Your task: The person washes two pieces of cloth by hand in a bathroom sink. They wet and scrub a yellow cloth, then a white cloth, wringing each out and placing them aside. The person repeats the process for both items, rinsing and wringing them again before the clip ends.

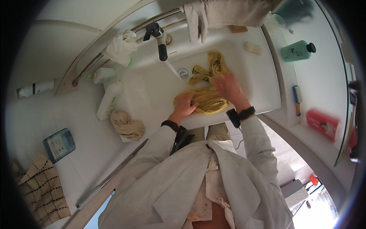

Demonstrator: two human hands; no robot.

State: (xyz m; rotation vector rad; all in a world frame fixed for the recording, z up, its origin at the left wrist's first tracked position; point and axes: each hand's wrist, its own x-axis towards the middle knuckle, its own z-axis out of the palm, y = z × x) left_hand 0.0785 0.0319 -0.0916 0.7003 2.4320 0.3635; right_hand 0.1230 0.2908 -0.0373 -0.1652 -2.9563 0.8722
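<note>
A wet yellow cloth (210, 100) with a dark pattern lies bunched near the front of the white sink (154, 86). A twisted part of it stretches back beside the drain (183, 73). On the left end of the bundle, my left hand (184, 106) holds the fabric, thumb apart from the fingers. My right hand (228, 87) lies over the right side, palm down and fingers spread; its fingertips are slightly blurred. Water runs from the faucet (162, 50) towards the drain.
A wrung beige cloth (127, 126) and white bottles (109, 98) stand left of the sink. Beige clothing (228, 14) hangs over the rail at the back. A bar of soap (253, 48) sits on the right rim. The right shelf bears a green bottle (296, 51) and a brush (297, 98).
</note>
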